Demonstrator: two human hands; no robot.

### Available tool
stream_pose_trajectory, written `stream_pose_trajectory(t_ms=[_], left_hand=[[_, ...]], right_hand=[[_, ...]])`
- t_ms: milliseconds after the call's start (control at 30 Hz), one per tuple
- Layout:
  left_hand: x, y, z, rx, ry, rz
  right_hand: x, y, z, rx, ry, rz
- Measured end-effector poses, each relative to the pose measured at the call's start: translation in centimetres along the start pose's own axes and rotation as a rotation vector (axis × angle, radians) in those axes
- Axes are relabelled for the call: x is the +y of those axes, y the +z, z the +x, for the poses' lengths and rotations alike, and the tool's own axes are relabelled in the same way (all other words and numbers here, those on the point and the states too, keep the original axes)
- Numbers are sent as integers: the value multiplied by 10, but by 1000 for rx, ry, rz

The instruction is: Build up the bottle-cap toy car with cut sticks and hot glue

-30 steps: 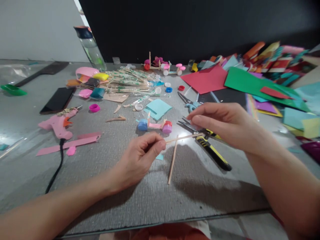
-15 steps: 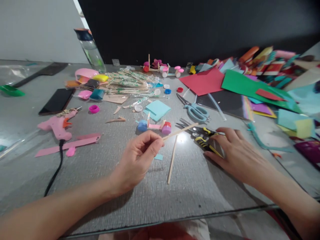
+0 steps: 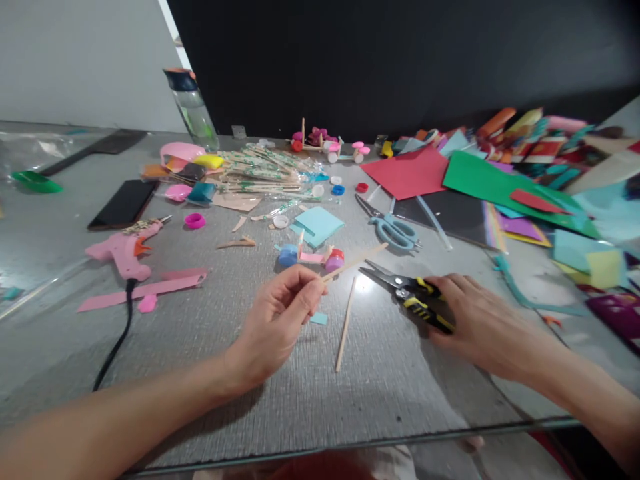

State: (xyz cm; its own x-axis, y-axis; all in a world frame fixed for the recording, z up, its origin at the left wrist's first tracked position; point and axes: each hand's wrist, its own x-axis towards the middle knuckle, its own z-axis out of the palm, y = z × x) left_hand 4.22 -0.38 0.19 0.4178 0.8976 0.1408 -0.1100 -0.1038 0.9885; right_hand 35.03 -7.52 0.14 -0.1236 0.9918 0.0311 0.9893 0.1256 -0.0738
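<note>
A thin wooden stick is pinched at its near end between the thumb and fingertips of the left hand, and its long axis is seen to run up and to the right, so that its free tip is carried just above and beside the open blades of the yellow-handled snips. The snips are taken as the landmark: they are lain flat on the desk with the blades pointed left toward the stick, and their handles are covered by the right hand, whose fingers are curled over them; whether the handles are fully gripped or only touched cannot quite be told. The right hand is thus the nearer one to the snips, the left hand being set well left of the blades. A second stick is left lying on the desk just left of the snips, nearly upright in the view. The blue scissors are placed behind the snips.
</note>
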Motion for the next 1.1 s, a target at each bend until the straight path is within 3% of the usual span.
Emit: stream_pose_trajectory(t_ms=[133,267,433,633,1100], left_hand=[[1,1,0,11,3,-34],[1,2,-1,10,-5,-81],[0,3,-3,-8,-8,-88],[3,4,-5,-7,-17,-38],[6,6,-6,1,-26,-10]], right_hand=[[-10,-17,-18,-13,34,206],[-29,-29,-31,-46,-30,402],[-48,-29,-29,-123,-24,524],[-52,-24,-23,-192,-6,714],[-72,-26,-8,-271,-17,828]])
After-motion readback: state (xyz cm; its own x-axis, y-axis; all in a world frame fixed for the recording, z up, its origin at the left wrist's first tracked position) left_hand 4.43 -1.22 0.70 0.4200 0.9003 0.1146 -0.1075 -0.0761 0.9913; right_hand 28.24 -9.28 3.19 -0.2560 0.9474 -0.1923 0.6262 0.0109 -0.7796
